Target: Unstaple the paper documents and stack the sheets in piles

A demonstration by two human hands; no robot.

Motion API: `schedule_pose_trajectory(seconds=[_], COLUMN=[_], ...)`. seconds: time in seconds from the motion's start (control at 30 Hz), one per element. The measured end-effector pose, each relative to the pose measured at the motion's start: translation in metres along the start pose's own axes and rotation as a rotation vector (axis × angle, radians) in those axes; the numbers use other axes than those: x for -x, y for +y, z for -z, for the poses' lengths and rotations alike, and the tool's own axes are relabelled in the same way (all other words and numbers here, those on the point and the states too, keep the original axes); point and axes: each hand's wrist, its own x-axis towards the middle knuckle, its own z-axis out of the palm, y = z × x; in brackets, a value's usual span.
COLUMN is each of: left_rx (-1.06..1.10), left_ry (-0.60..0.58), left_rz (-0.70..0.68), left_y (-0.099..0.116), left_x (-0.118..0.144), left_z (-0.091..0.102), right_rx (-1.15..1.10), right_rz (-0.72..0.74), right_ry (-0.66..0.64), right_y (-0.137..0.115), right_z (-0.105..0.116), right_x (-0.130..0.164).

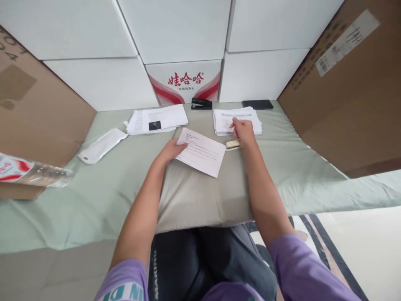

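My left hand (173,151) grips a printed sheet of paper (202,152) by its left edge, thumb on top. The sheet is tilted, just above the near middle of the cloth. Over the right-hand paper stack (224,125) is my right hand (243,130), fingers curled together at the top sheet. Whether a page is pinched there I cannot make out. A cream stapler (232,144) lies just in front of that stack, partly behind my right wrist. To the left rests another paper stack (166,117), its top page bearing a small dark picture.
A black stapler (201,104) and a dark phone (257,104) lie along the back, before white boxes (188,33). A white pouch (103,145) and a plastic-wrapped bottle (34,171) are at left. Cardboard boxes (354,100) wall both sides of the green cloth (125,184).
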Motion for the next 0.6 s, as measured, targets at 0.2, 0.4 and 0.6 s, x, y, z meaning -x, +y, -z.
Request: schedule_pose_trajectory(seconds=[0.2, 0.4, 0.6], left_rx=[0.179, 0.332, 0.436], left_ry=[0.123, 0.336, 0.424], left_rz=[-0.036, -0.193, -0.321], left_y=[-0.008, -0.019, -0.024], left_x=[-0.009, -0.021, -0.024], left_z=[0.008, 0.0, -0.006], right_rx=[-0.182, 0.011, -0.006], right_rz=[0.033, 0.296, 0.314], right_ry=[0.005, -0.228, -0.389], right_y=[-0.002, -0.025, -0.04], right_z=[0.0, -0.01, -0.03], right_x=[-0.001, 0.016, 0.037])
